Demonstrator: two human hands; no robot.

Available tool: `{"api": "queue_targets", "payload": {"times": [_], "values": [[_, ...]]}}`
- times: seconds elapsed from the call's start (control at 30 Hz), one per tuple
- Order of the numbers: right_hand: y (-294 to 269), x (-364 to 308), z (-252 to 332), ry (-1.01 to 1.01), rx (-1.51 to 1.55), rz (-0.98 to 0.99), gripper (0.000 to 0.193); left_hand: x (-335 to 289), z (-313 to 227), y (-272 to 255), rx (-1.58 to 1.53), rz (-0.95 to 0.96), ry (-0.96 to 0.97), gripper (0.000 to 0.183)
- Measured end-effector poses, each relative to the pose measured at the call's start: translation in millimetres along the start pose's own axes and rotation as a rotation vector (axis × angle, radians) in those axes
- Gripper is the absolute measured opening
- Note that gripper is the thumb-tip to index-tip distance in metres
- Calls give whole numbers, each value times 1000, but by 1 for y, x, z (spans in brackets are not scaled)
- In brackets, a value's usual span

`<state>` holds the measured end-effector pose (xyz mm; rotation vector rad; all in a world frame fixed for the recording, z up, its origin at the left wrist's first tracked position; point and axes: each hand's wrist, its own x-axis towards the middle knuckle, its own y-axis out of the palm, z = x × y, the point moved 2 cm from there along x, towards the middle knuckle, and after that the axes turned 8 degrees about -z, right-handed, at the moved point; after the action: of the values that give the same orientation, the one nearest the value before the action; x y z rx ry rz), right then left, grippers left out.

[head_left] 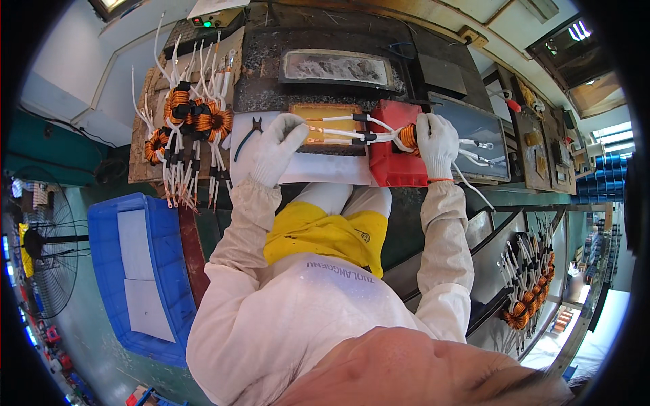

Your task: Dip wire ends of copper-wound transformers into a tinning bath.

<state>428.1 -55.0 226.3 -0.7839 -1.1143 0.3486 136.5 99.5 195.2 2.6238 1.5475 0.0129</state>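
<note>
A toroidal coil (407, 137) wound with copper wire lies over a red block (396, 162). My right hand (435, 141), in a white glove, is closed round the coil's right side. White leads (335, 132) with black sleeves run left from it across a yellowish board (323, 110); more leads with metal lugs (482, 145) stick out to the right. My left hand (279, 143), also gloved, is closed in a pinch at the copper-coloured tip of one lead; its fingertips partly hide that end. Beside the left hand, dark-handled cutting pliers (250, 134) lie on a white sheet (332, 170).
Several finished-looking coils (196, 116) with leads pile up at the left. Behind the board sits a rectangular trough (336, 68) with a grey, crusted surface. A blue bin (139, 271) stands low left near a fan (51, 240). More coils (528, 298) are at lower right.
</note>
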Motion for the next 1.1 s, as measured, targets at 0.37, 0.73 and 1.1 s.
{"api": "queue_targets", "payload": {"times": [0.37, 0.73, 1.1], "values": [[4, 0, -3, 38, -107, -27, 28, -13, 26, 41, 682, -167, 837, 28], [-25, 6, -6, -51, 158, 258, 31, 32, 45, 141, 1127, -32, 1110, 8], [-27, 2, -18, -41, 49, 516, 71, 34, 44, 173, 1388, -46, 937, 10]]}}
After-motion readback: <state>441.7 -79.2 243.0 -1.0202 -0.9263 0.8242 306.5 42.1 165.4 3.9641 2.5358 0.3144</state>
